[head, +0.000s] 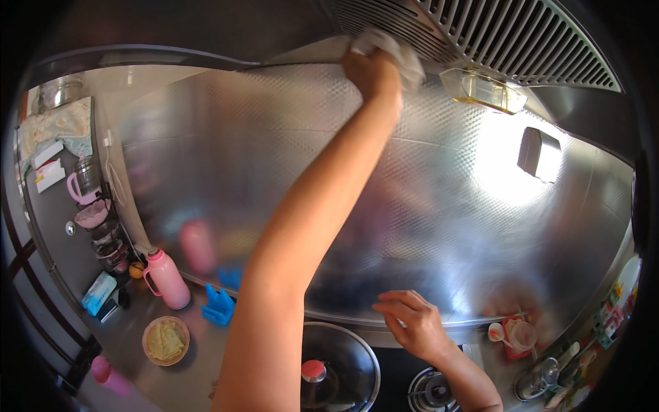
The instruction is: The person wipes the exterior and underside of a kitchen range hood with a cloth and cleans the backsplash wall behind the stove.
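Note:
My left hand (373, 72) is raised high and grips a whitish cloth (412, 62), slightly blurred. The cloth is against or close to the lower edge of the range hood (515, 36), where it meets the metallic wall covering (329, 134); contact cannot be made out exactly. Low on the right, my right hand (414, 324) holds nothing, its fingers bent and somewhat apart. It hovers over the back of the black gas stove (394, 371), near a burner (437, 389). My left forearm hides part of a lidded pan (342, 371) with a red-topped knob.
A clear oil cup (484, 92) hangs under the hood. Left on the counter are a pink thermos (167, 280), a blue holder (217, 306) and a bowl of food (167, 341). Seasoning containers (517, 335) and a metal canister (535, 378) stand right. A box-shaped fixture (538, 154) projects from the wall.

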`<state>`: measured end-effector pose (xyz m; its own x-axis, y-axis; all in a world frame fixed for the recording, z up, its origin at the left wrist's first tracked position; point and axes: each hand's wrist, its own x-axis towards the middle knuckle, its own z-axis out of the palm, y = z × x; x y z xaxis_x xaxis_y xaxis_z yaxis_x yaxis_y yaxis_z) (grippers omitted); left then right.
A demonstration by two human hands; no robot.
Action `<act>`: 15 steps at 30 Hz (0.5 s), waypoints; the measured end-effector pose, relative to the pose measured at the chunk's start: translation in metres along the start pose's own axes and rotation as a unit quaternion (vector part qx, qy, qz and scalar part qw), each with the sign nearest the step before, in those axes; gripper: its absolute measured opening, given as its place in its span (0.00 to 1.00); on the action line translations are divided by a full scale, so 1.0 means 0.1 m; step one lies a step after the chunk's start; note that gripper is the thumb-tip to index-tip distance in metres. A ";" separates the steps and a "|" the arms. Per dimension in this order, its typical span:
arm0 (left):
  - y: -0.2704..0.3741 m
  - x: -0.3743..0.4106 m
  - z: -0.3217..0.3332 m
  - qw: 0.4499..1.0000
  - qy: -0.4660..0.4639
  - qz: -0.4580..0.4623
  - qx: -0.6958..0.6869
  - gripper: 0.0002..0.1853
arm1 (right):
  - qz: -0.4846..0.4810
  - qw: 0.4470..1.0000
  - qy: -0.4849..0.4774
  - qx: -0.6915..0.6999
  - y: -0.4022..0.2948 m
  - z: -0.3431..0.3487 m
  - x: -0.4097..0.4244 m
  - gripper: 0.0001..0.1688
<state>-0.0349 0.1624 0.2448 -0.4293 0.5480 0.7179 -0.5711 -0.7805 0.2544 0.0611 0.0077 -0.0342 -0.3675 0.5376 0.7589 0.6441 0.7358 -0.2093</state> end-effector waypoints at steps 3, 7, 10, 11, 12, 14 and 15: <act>-0.17 -0.12 0.00 0.998 -0.034 -0.040 -0.017 0.10 | -0.021 1.000 -0.003 0.012 -0.01 0.11 0.08 0.12; -0.21 0.54 -0.19 0.984 -0.066 -0.166 -0.017 0.13 | -0.032 0.999 -0.003 0.024 -0.07 0.15 0.16 0.12; 0.01 0.76 -0.32 0.995 0.006 -0.091 0.030 0.18 | -0.023 0.999 -0.001 0.021 -0.01 0.13 0.15 0.12; 0.04 0.87 -0.38 0.996 0.042 -0.080 0.024 0.19 | -0.025 1.000 0.001 0.016 0.00 0.12 0.14 0.12; 0.10 0.92 -0.42 0.994 0.078 -0.071 0.020 0.21 | -0.023 1.000 0.006 0.010 0.02 0.11 0.13 0.12; 0.15 0.96 -0.47 0.987 0.121 -0.097 0.041 0.17 | -0.018 1.000 0.010 0.004 0.04 0.11 0.10 0.12; 0.22 0.88 -0.48 0.988 0.115 -0.090 0.045 0.15 | -0.018 1.000 0.009 0.004 0.04 0.10 0.09 0.12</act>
<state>-0.1191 0.2084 0.2823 -0.4798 0.7265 0.4919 -0.5922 -0.6819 0.4293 0.0532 0.0195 -0.0342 -0.3791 0.5029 0.7768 0.6252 0.7581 -0.1857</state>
